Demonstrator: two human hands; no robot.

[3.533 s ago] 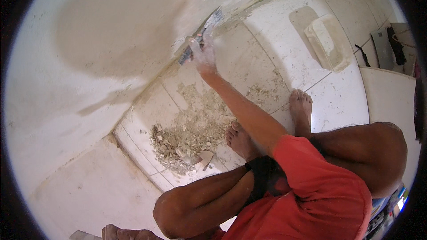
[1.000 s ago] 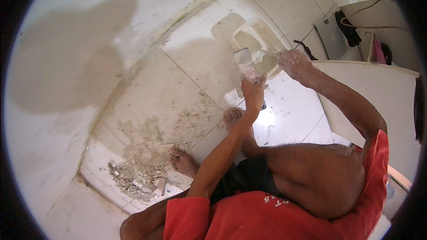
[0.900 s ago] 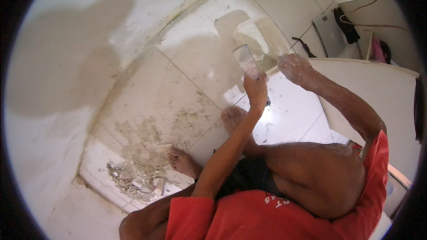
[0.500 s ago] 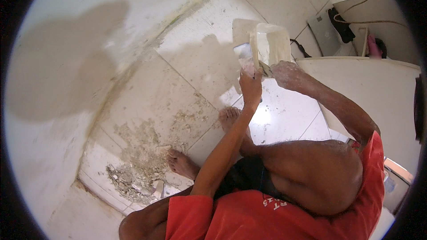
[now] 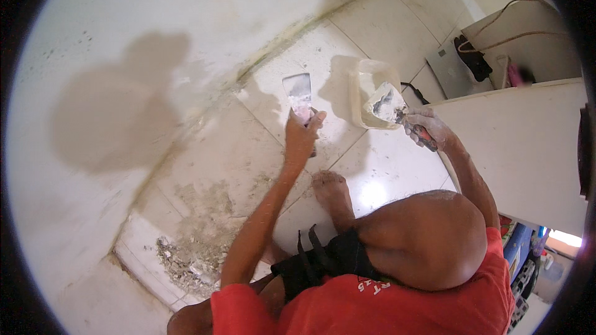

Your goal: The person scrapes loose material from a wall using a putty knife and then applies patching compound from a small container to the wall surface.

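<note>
In my left hand is a putty knife, its wide blade smeared white and pointing away from me, toward the wall. My right hand, dusted white, is closed round the red and dark handle of a trowel. White paste with dark patches covers the trowel's blade, which is over the near right side of a pale plastic tub. Whether the blade touches the tub's rim I cannot tell. The tub stands on the tiled floor, beyond my hands; the trowel hides part of its inside.
Broken chips and debris lie on the floor tiles at the lower left, along the stained wall. To the right stands a white cabinet or panel, with a cord and dark items behind it. My bare foot is between my arms.
My left hand has moved left with the putty knife, away from the tub. The trowel has come up into view, loaded with paste, as my right hand shifted right and nearer.
</note>
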